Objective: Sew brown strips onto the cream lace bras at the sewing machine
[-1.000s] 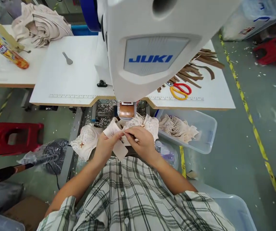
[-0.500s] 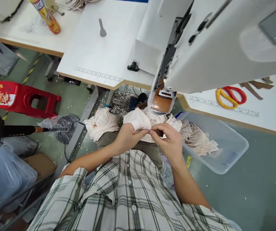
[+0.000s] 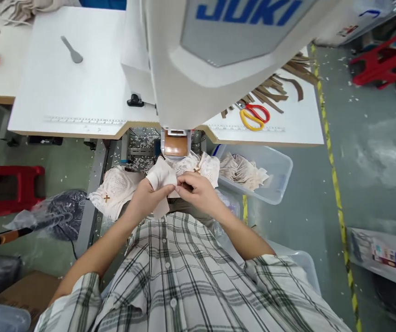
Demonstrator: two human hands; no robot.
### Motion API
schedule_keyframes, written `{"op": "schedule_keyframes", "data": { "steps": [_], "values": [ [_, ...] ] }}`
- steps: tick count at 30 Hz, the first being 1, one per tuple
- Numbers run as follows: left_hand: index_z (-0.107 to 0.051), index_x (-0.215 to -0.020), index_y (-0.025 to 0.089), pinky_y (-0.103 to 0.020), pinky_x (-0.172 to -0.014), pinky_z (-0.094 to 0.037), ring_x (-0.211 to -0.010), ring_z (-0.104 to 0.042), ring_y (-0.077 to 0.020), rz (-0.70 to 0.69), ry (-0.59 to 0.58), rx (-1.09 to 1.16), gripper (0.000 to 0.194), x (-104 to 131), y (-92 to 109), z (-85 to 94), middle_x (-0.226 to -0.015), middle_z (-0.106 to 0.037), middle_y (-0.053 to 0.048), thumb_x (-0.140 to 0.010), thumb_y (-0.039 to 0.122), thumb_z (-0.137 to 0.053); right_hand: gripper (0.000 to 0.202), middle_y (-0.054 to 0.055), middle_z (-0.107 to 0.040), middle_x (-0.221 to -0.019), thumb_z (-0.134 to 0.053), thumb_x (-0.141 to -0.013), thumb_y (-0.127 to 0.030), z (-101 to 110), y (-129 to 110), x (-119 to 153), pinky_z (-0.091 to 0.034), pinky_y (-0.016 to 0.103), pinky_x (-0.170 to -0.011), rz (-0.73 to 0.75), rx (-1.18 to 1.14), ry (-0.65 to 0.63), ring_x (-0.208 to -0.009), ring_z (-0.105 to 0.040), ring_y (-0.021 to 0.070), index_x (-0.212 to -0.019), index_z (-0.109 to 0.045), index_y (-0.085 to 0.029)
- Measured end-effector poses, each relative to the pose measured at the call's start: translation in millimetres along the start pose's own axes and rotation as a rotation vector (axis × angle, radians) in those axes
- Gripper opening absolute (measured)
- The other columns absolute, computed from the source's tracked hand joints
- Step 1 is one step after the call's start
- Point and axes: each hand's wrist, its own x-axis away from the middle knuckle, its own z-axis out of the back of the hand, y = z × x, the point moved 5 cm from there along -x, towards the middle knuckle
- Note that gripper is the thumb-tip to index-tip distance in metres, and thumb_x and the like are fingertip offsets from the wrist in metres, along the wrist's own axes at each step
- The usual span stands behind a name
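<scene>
Green floor (image 3: 298, 249) spreads beneath me; above my lap, my left hand (image 3: 147, 197) pinches a pale cloth (image 3: 163, 174) between thumb and fingers, and my right hand (image 3: 200, 192) closes fingertips on its right edge. It sits just before the JUKI machine (image 3: 180, 99). Beyond, the white table (image 3: 94, 87) bears scissors (image 3: 248, 107) and brown strips (image 3: 270, 95).

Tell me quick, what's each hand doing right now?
Left hand: closed, holding the pale fabric.
Right hand: closed, pinching the same fabric's edge.
</scene>
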Motion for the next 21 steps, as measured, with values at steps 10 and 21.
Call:
{"op": "schedule_keyframes", "data": {
  "steps": [10,21],
  "values": [
    [-0.07,-0.092,0.015,-0.023,-0.065,-0.046,-0.068,-0.055,-0.0137,-0.039,0.059,-0.17,0.027,-3.2,16.4,1.7,-0.076,-0.065,0.0,-0.085,0.041,-0.066,0.015,0.002,-0.068,-0.084,-0.057,-0.089,-0.029,18.1,13.7,4.7,-0.043,0.026,-0.065,-0.176,-0.217,0.057,-0.07,-0.057,0.0126,-0.095,-0.066,-0.018],
    [-0.072,-0.1,0.018,-0.027,-0.078,-0.047,-0.085,-0.061,-0.0194,-0.147,-0.079,-0.431,0.023,1.3,38.4,-7.7,-0.093,-0.071,-0.004,-0.089,0.035,-0.061,0.013,-0.009,-0.046,-0.063,-0.058,-0.083,-0.016,26.4,-2.7,9.0,-0.032,0.022,-0.057,-0.092,-0.023,0.012,-0.055,-0.043,0.0084,-0.088,-0.048,-0.022]
  ]
}}
